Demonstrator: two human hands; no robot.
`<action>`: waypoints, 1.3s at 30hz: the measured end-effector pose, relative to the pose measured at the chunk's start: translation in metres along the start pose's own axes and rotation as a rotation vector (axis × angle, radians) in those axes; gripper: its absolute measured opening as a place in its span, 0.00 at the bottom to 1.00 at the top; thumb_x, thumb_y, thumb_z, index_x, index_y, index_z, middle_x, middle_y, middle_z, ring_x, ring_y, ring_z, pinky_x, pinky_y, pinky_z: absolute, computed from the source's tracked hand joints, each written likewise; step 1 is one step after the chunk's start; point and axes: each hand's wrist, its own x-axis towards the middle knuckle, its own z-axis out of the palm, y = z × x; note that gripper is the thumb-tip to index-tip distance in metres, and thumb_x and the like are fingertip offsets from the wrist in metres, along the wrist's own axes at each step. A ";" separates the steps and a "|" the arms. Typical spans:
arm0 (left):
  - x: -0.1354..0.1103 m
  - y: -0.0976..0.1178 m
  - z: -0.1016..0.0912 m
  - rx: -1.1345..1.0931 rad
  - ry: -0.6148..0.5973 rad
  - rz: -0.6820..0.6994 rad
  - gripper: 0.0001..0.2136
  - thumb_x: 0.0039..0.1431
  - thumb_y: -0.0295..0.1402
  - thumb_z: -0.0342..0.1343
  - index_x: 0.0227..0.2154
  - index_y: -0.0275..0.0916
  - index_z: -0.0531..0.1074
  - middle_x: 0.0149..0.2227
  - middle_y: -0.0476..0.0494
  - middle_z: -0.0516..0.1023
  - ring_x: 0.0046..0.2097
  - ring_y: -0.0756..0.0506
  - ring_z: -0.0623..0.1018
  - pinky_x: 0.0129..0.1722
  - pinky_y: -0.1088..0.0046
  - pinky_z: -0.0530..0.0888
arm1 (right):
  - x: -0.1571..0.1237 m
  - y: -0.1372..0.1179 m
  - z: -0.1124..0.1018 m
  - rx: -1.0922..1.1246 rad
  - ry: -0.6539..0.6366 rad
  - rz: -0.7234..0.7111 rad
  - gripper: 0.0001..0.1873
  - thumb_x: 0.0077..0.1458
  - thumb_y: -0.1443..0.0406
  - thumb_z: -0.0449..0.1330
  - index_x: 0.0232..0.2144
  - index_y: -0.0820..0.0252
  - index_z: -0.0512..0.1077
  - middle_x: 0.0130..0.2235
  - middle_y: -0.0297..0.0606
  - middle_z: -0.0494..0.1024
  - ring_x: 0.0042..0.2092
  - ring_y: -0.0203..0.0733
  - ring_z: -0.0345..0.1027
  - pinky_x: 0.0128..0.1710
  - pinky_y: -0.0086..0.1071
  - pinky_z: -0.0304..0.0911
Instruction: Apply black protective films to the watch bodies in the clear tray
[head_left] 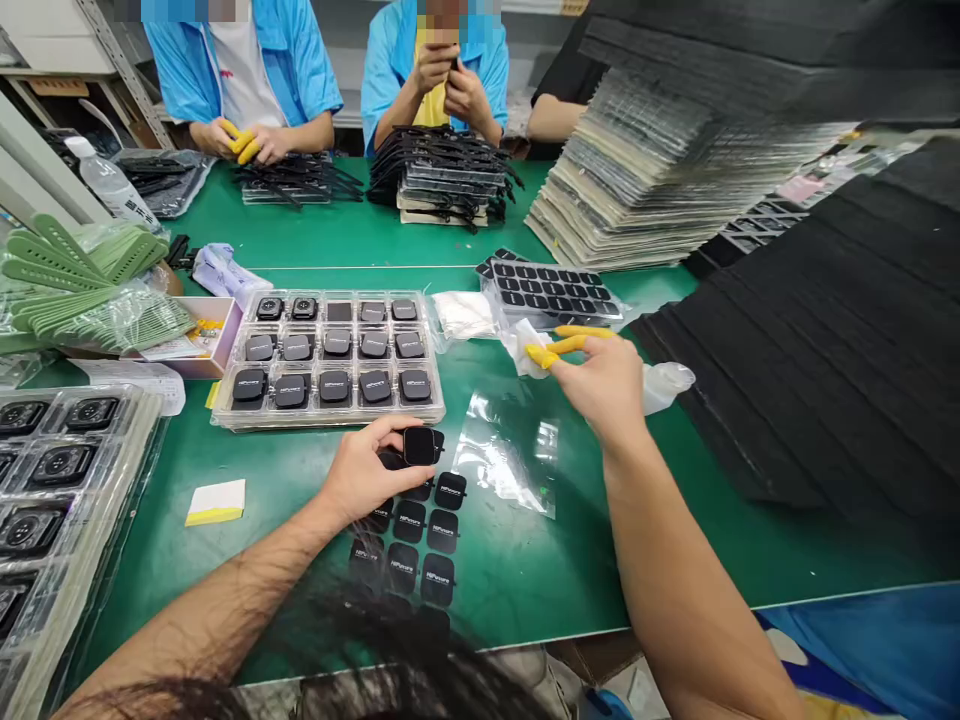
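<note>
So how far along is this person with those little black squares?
Done: the clear tray looks filled in every slot. In hand: the left hand pinches one black square piece, and the right hand holds a white wipe. Left: several printed black stickers lie on the table by the left hand.

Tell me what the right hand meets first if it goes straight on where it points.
The right hand points left, already pinching a white wipe. Past that, likely the white packet first, then the clear tray of watch bodies, though depth is hard to judge.
</note>
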 end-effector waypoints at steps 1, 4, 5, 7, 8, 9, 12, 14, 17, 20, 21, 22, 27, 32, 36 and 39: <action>0.000 0.000 0.000 0.000 0.001 0.002 0.23 0.49 0.37 0.75 0.50 0.41 0.83 0.32 0.48 0.86 0.38 0.42 0.85 0.44 0.66 0.80 | -0.007 -0.012 -0.002 0.076 0.032 -0.012 0.11 0.61 0.56 0.65 0.29 0.54 0.77 0.54 0.50 0.84 0.56 0.63 0.74 0.59 0.60 0.68; 0.000 -0.001 0.001 -0.002 -0.008 0.003 0.23 0.49 0.35 0.75 0.50 0.41 0.82 0.32 0.48 0.87 0.38 0.42 0.86 0.45 0.65 0.80 | -0.036 -0.059 -0.005 0.349 -0.074 -0.196 0.11 0.63 0.57 0.63 0.30 0.52 0.74 0.52 0.46 0.85 0.53 0.57 0.76 0.56 0.54 0.71; 0.000 -0.002 0.001 -0.003 -0.009 0.003 0.24 0.49 0.35 0.75 0.50 0.41 0.82 0.32 0.48 0.87 0.38 0.42 0.86 0.45 0.65 0.80 | -0.047 -0.074 -0.005 0.395 -0.202 -0.288 0.08 0.65 0.58 0.63 0.34 0.52 0.76 0.48 0.44 0.86 0.51 0.54 0.77 0.55 0.53 0.71; 0.000 -0.002 0.001 -0.004 -0.007 0.005 0.24 0.49 0.34 0.75 0.51 0.41 0.82 0.34 0.48 0.88 0.39 0.42 0.86 0.46 0.65 0.79 | -0.066 -0.097 -0.003 0.350 -0.317 -0.458 0.07 0.68 0.62 0.59 0.37 0.51 0.78 0.44 0.41 0.86 0.51 0.53 0.78 0.62 0.57 0.64; 0.000 -0.003 0.001 -0.004 0.001 0.007 0.24 0.48 0.34 0.75 0.51 0.41 0.83 0.34 0.48 0.88 0.39 0.42 0.86 0.46 0.66 0.79 | -0.072 -0.104 -0.003 0.325 -0.341 -0.521 0.09 0.68 0.66 0.58 0.38 0.50 0.79 0.43 0.39 0.86 0.51 0.53 0.77 0.64 0.59 0.60; 0.000 -0.003 0.001 -0.003 0.008 0.009 0.24 0.48 0.34 0.75 0.51 0.40 0.83 0.34 0.48 0.88 0.39 0.42 0.86 0.46 0.66 0.79 | -0.077 -0.109 -0.002 0.313 -0.351 -0.580 0.13 0.67 0.69 0.56 0.39 0.48 0.79 0.43 0.38 0.86 0.52 0.53 0.77 0.64 0.59 0.58; 0.000 -0.004 0.001 -0.002 0.000 0.015 0.25 0.46 0.31 0.74 0.51 0.40 0.83 0.34 0.49 0.88 0.38 0.42 0.86 0.44 0.67 0.79 | -0.081 -0.111 0.004 0.348 -0.403 -0.723 0.18 0.65 0.72 0.56 0.41 0.44 0.82 0.43 0.35 0.86 0.50 0.51 0.76 0.59 0.54 0.60; 0.000 -0.004 0.001 -0.012 -0.017 0.019 0.24 0.46 0.30 0.72 0.50 0.41 0.83 0.36 0.49 0.89 0.39 0.42 0.87 0.44 0.68 0.80 | -0.080 -0.109 0.010 0.326 -0.412 -0.747 0.17 0.66 0.71 0.57 0.42 0.45 0.83 0.43 0.36 0.85 0.47 0.50 0.75 0.54 0.51 0.62; 0.000 -0.003 0.001 -0.010 0.009 0.016 0.22 0.47 0.33 0.74 0.48 0.42 0.84 0.36 0.49 0.89 0.39 0.42 0.87 0.45 0.67 0.81 | -0.080 -0.104 0.017 0.231 -0.323 -0.652 0.15 0.68 0.69 0.57 0.47 0.51 0.83 0.40 0.40 0.84 0.42 0.49 0.71 0.46 0.48 0.61; 0.000 -0.003 0.002 0.004 0.036 0.024 0.24 0.46 0.34 0.76 0.50 0.40 0.84 0.31 0.50 0.87 0.36 0.43 0.86 0.43 0.68 0.81 | -0.083 -0.102 0.019 0.269 -0.326 -0.635 0.12 0.70 0.64 0.59 0.48 0.52 0.82 0.39 0.40 0.83 0.41 0.49 0.70 0.43 0.46 0.61; 0.000 -0.004 0.002 -0.003 0.029 0.028 0.25 0.45 0.32 0.75 0.50 0.39 0.84 0.32 0.49 0.88 0.36 0.43 0.86 0.43 0.68 0.81 | -0.084 -0.102 0.020 0.304 -0.352 -0.654 0.11 0.71 0.63 0.59 0.46 0.51 0.82 0.38 0.40 0.83 0.41 0.49 0.70 0.43 0.45 0.61; 0.000 -0.004 0.001 -0.017 0.017 0.028 0.24 0.45 0.31 0.74 0.50 0.39 0.84 0.35 0.48 0.89 0.38 0.42 0.87 0.43 0.68 0.81 | -0.084 -0.104 0.020 0.328 -0.371 -0.666 0.10 0.71 0.61 0.59 0.44 0.51 0.82 0.38 0.40 0.83 0.41 0.49 0.70 0.42 0.45 0.61; -0.001 -0.003 0.001 -0.063 0.042 -0.020 0.23 0.47 0.33 0.75 0.49 0.40 0.84 0.38 0.45 0.90 0.41 0.40 0.88 0.47 0.65 0.82 | -0.083 -0.108 0.023 0.290 -0.290 -0.600 0.10 0.72 0.59 0.60 0.40 0.53 0.80 0.38 0.40 0.83 0.40 0.48 0.70 0.40 0.43 0.58; -0.001 -0.004 0.002 -0.080 0.038 0.004 0.24 0.46 0.33 0.75 0.49 0.39 0.84 0.39 0.45 0.90 0.42 0.39 0.88 0.46 0.64 0.83 | -0.079 -0.106 0.027 0.344 -0.179 -0.630 0.12 0.71 0.58 0.62 0.35 0.54 0.79 0.33 0.39 0.83 0.35 0.46 0.71 0.37 0.42 0.58; 0.000 -0.004 0.003 -0.055 0.114 -0.011 0.25 0.47 0.36 0.76 0.50 0.39 0.84 0.33 0.46 0.88 0.37 0.41 0.87 0.43 0.64 0.83 | -0.082 -0.109 0.024 0.330 -0.069 -0.424 0.12 0.69 0.58 0.63 0.32 0.52 0.78 0.31 0.39 0.82 0.33 0.47 0.71 0.35 0.42 0.62; 0.000 -0.004 0.003 -0.032 0.092 0.024 0.23 0.46 0.32 0.75 0.48 0.39 0.84 0.34 0.46 0.88 0.37 0.41 0.86 0.42 0.65 0.82 | -0.091 -0.115 0.026 0.485 -0.216 -0.405 0.11 0.69 0.55 0.64 0.34 0.50 0.79 0.33 0.38 0.83 0.34 0.47 0.75 0.36 0.42 0.68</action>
